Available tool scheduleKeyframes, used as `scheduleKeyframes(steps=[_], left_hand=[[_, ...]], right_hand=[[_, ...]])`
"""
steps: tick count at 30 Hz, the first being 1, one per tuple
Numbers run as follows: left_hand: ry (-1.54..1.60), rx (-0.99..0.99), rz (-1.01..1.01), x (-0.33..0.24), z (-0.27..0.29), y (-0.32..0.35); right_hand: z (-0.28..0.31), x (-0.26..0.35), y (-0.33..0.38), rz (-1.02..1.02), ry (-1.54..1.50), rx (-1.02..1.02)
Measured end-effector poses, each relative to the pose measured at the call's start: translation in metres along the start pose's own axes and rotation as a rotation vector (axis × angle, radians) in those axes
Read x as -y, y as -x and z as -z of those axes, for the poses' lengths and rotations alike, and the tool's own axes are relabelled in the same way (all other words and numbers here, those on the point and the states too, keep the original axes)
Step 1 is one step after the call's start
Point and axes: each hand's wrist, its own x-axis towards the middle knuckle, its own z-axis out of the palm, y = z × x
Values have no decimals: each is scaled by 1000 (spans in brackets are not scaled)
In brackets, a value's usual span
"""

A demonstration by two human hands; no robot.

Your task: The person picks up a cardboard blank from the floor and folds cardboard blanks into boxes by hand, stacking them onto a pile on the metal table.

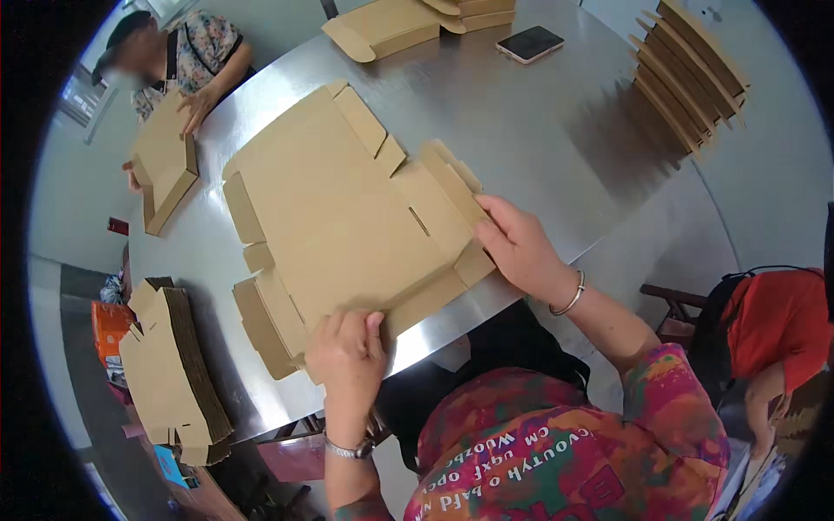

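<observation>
A partly folded brown cardboard box blank [330,200] lies on the metal table in front of me, its side flaps tilted up along the creases. My right hand [519,247] grips the folded flap at the blank's right end, thumb on top and the other fingers partly hidden behind the cardboard. At the near left corner, my left hand [347,352] is closed at the near edge, its fingers curled and the thumb by the upturned near strip. A narrow slot shows in the panel beside my right hand.
On the shiny metal table [556,130] stand a stack of flat blanks [174,369] at left, folded cardboard pieces [391,26] and a phone [530,43] at the far side, and upright cardboard pieces [691,74] at far right. A co-worker [195,61] holds a cardboard box [165,161]; another person in red [777,321] is at right.
</observation>
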Motion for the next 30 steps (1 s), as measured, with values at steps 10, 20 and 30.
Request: scheduleKeyframes(steps=[10,20,30], left_hand=[[70,13,-29,4,2,-2],[47,-39,-37,0,3,-3],[66,-17,-77,1,0,-4]], right_hand=[[-7,23,-7,25,206,-2],[-31,36,-1,260,370,38],[-36,32,-50,-8,499,250]])
